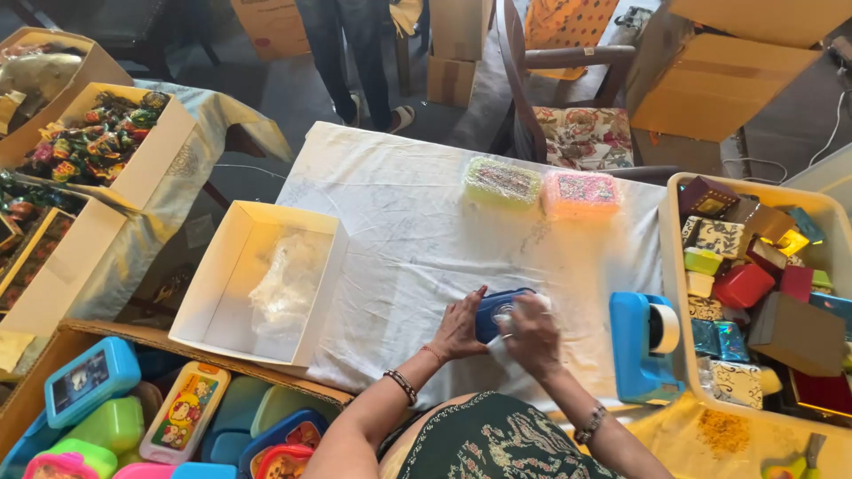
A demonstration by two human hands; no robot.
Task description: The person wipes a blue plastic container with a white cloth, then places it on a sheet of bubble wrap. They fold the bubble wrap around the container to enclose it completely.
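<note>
We see both hands working at the near edge of the worktop [417, 222], which is covered with a white cloth. The left hand [459, 326] cups the left end of a small dark blue plastic box [499, 312], its grip closed around that end. The right hand [532, 335] lies over the right part of the same box, fingers curled down on it and on a bit of clear wrap, so the grip is pressed on the box. The box sits just above the cloth at about 6 o'clock on the worktop.

At 3 o'clock from the hands stands a light blue tape dispenser [641, 346] with a white roll. At 12 o'clock, well apart, lie a green wrapped box [502, 183] and a pink wrapped box [581, 193], side by side. At 9 o'clock sits an open white cardboard box [232, 266] with clear film inside.
</note>
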